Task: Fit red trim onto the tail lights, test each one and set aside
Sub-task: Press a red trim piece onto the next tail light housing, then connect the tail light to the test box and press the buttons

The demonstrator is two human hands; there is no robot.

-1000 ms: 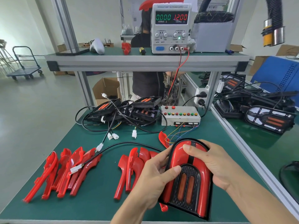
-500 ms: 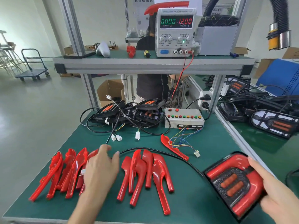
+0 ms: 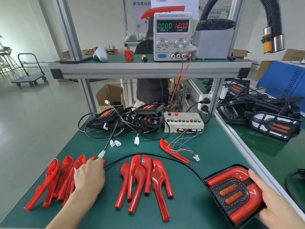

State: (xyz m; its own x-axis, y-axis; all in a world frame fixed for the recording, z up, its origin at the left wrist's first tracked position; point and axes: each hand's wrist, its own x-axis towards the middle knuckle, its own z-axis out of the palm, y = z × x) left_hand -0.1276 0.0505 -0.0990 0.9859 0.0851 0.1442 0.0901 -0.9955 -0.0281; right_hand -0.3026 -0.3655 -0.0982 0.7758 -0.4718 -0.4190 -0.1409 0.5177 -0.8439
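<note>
Both hands busy: right hand (image 3: 270, 210) grips trimmed tail light (image 3: 234, 194), left hand (image 3: 90, 176) pinches connector (image 3: 101, 153) (white).

Single head-worn wide-angle view, looking forward and down from close above both hands (image 3: 90, 176) onto the green counter (image 3: 194, 210) beyond them.

Tail light (image 3: 234, 194), a second ago gripped by both hands at table centre above the red trims, now carried to the right table edge by right hand (image 3: 270, 205) alone. Left hand (image 3: 90, 176) released from it, moved over the left pile of red trims (image 3: 54, 179), fingertips now at the white connector (image 3: 101, 154) of the black cable (image 3: 165, 158).
</note>
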